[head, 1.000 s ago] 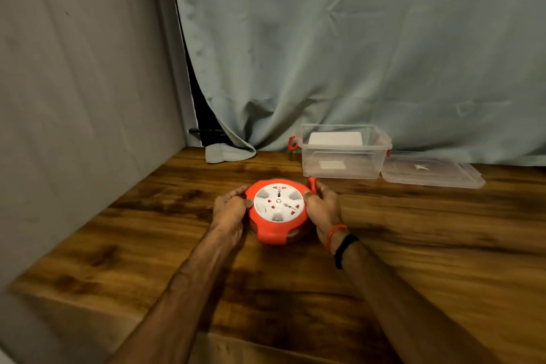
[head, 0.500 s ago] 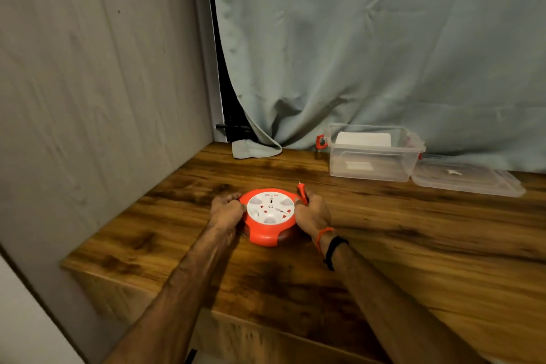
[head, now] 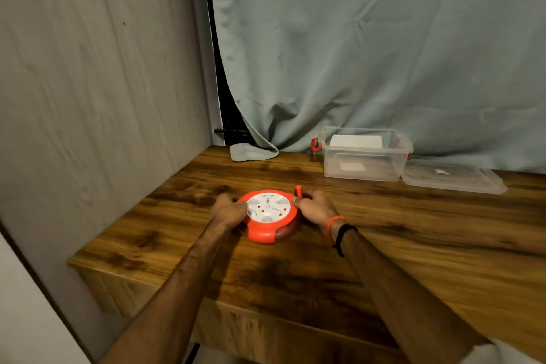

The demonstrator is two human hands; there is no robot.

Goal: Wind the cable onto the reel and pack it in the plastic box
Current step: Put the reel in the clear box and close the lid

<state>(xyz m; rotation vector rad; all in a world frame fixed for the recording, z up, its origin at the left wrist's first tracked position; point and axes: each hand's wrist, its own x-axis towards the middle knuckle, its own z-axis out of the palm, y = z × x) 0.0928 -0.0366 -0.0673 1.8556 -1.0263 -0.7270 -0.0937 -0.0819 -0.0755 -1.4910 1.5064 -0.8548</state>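
An orange cable reel (head: 269, 216) with a white socket face lies flat on the wooden table (head: 413, 233). My left hand (head: 229, 211) grips its left rim. My right hand (head: 314, 207) grips its right rim, beside a small upright orange crank handle (head: 298, 191). No loose cable shows; it looks wound inside the reel. A clear plastic box (head: 365, 154) with orange latches stands open at the back of the table, something white inside it. Its clear lid (head: 453, 176) lies flat to the right of the box.
A grey wall (head: 88, 97) closes off the left side. A pale blue curtain (head: 369, 38) hangs behind the table, its hem resting on the back left corner. The table's front edge (head: 206, 298) runs just under my forearms.
The camera has pulled back and up, so the table's front edge now shows. Both hands stay on the reel in the same spot, and the white face looks turned.
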